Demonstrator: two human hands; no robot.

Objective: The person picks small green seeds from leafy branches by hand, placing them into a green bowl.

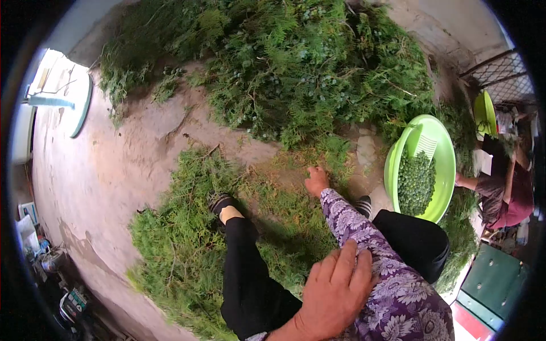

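Observation:
My right hand (317, 181), in a purple floral sleeve (392, 267), reaches low over the ground at the edge of a large heap of green conifer branches (301, 62). Its fingers are curled together, and whatever may be in them cannot be made out. My left hand (335, 287) lies over the right sleeve, its fingers stretched out and flat on the cloth. Beside my knee stands a light green plastic basin (448, 187) with a ribbed inner panel, holding many small round green cones (416, 182). Loose sprigs (182, 221) cover the ground around my shoe (223, 203).
At the right sits another person in a dark red top (515, 199), near a second green basin (484, 113). A dark green box or panel (493, 281) is at the lower right. Assorted items (51, 261) stand along the left edge. A wire mesh (503, 77) is at the upper right.

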